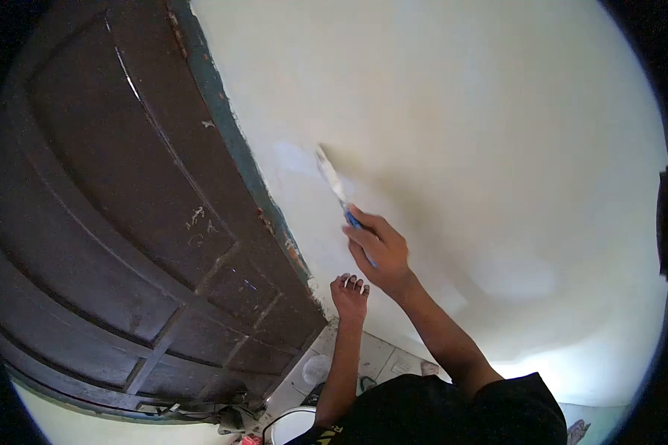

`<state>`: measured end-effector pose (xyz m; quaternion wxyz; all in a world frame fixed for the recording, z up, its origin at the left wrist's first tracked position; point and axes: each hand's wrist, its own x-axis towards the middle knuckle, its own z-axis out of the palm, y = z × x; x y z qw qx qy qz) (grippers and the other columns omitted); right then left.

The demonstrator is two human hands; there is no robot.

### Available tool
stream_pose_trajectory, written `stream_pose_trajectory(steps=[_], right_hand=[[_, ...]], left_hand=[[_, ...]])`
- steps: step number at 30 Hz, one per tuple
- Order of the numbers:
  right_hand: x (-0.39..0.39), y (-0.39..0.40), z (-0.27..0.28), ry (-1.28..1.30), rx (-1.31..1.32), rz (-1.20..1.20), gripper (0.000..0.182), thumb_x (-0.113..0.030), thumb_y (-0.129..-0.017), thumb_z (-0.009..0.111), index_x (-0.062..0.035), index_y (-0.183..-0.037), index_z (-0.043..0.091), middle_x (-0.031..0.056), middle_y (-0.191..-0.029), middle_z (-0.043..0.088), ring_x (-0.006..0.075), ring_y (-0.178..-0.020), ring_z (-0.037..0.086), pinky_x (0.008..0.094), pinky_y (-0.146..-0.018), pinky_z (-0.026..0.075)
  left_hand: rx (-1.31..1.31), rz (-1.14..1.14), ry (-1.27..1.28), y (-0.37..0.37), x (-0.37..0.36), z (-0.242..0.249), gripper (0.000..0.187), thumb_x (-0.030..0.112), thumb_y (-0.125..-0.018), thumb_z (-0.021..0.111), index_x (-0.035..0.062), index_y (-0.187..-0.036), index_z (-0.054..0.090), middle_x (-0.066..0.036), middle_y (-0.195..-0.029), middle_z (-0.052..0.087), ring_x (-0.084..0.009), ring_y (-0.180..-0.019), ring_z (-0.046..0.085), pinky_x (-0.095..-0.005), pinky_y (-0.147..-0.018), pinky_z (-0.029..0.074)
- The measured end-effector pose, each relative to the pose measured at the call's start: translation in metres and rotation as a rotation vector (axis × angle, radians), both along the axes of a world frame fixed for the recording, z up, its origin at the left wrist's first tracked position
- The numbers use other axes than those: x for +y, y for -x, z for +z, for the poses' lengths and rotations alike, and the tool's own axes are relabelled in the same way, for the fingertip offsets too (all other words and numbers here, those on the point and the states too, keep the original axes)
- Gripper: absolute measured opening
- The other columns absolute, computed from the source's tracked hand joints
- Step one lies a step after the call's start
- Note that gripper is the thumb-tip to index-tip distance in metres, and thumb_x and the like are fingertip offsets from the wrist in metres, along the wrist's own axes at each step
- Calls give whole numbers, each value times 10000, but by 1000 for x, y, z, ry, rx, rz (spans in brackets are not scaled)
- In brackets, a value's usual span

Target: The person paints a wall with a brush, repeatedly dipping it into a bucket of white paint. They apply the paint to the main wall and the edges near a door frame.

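My right hand (381,248) grips the blue handle of a putty knife (330,174). Its blade is smeared with white and points up and left against the pale wall (438,111). A slightly whiter patch shows on the wall just left of the blade. Lower down, near the wall's edge, my left hand (349,297) is raised with its fingers loosely bent and apart. Nothing shows in that hand, and the fingertips look whitish.
To the left stands a dark brown panelled door (111,185) beside a chipped green frame (237,148). Below are a white bucket (293,426), a pale round item (317,368) and floor tiles (376,354). A dark object (666,222) sits at the far right edge.
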<state>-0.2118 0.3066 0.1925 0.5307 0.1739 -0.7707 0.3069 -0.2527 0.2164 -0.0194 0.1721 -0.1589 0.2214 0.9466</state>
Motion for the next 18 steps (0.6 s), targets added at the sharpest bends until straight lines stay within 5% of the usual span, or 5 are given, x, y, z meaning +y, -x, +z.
stream_pose_trajectory(steps=[10,18], right_hand=[[49,-96,-104,24,-72,-92,257,114,-733,662,-18,-954,639,210,-1105,623,302,-933,685,350,-799,576],[34,-57,-66,-30,-136,7,246,59,-732,688,-18,-960,637,218,-1142,604,322,-959,666,358,-796,568]], left_hand=[[-36,-16,-76,-3,0,-15,201,329,-835,588,134,-881,573,-11,-808,523,-193,-760,517,-405,-723,438],[-28,-10,-8,-21,19,8,212,358,-822,579,152,-843,533,12,-780,509,-161,-721,486,-361,-700,410]])
